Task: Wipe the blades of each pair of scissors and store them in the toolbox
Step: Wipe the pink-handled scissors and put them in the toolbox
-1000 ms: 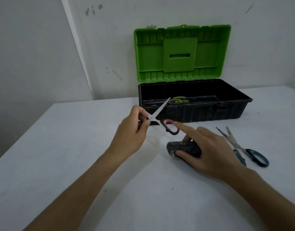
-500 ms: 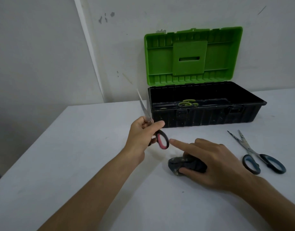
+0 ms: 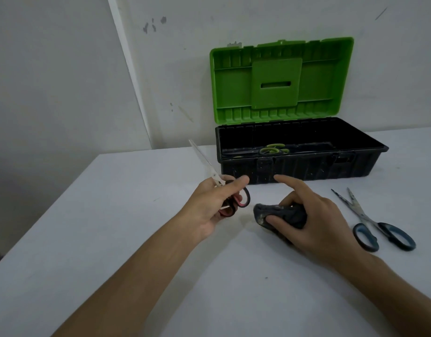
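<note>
The toolbox (image 3: 299, 164) is sitting at the back of the white table (image 3: 112, 239), against the wall, with its green lid (image 3: 280, 81) standing open and upright behind the black base. A pair of green-handled scissors (image 3: 274, 149) is lying inside the base, towards its front wall, left of the middle.

In front of the toolbox's left corner, the left hand (image 3: 209, 210) is gripping the red-and-black-handled scissors (image 3: 224, 190). The fingers are curling around the handle loops and the thumb is pressing across the top of them, near the pivot. The closed blades are pointing up and away to the left, with the tip ending just left of the toolbox's left wall; the scissors are being held clear of the table.

Just right of that hand, in front of the toolbox's middle, the right hand (image 3: 314, 220) is clutching a crumpled dark grey cloth (image 3: 277, 214) against the table, the thumb and lower fingers closing on it while the index finger is pointing straight out towards the toolbox's front wall. The cloth and the red-and-black handles are lying near each other, but a small gap is showing between them.

In front of the toolbox's right end, a pair of blue-handled scissors (image 3: 370, 220) is lying flat on the table with its blades parted, tips aiming towards the toolbox, just right of the right hand and not touching it.
</note>
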Tool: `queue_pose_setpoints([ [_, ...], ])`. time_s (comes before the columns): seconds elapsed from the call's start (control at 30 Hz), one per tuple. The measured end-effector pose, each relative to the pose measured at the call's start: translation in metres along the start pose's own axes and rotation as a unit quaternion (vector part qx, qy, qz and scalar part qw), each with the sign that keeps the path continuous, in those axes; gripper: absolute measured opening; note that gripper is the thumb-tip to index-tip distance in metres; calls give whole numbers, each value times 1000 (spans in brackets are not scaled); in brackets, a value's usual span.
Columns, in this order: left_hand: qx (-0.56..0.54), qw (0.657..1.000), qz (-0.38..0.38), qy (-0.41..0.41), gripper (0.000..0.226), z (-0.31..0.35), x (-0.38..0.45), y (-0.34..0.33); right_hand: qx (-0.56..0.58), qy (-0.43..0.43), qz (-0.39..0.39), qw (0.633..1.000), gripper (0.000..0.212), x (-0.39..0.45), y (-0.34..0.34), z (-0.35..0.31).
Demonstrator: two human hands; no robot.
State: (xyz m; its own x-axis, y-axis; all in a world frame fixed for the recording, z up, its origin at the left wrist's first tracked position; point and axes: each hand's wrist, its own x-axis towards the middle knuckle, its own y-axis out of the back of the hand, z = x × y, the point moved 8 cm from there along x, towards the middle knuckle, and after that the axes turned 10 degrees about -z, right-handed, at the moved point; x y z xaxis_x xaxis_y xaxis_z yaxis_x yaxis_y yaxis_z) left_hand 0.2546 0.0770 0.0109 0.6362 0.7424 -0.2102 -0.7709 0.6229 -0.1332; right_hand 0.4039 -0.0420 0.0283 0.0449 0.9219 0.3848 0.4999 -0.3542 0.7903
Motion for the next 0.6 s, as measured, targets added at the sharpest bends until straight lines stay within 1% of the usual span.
queue_pose_setpoints([
  [0.07,36,999,25,-20,34,2,1,6,12,-14,2,1000,77,0,2,3],
  [0.13,64,997,35,-32,34,3,2,10,24,-25,5,999,77,1,4,6],
  [0.2,69,996,23,-43,27,5,2,9,36,-34,15,999,77,3,9,9],
  [0.3,116,989,-1,-86,13,19,6,4,60,-46,40,996,74,7,23,15],
  [0.47,213,955,-27,-204,8,78,28,-13,88,-56,112,988,65,26,79,32],
  [0.6,275,926,-16,-257,13,119,69,-38,76,-98,160,979,56,49,128,66],
])
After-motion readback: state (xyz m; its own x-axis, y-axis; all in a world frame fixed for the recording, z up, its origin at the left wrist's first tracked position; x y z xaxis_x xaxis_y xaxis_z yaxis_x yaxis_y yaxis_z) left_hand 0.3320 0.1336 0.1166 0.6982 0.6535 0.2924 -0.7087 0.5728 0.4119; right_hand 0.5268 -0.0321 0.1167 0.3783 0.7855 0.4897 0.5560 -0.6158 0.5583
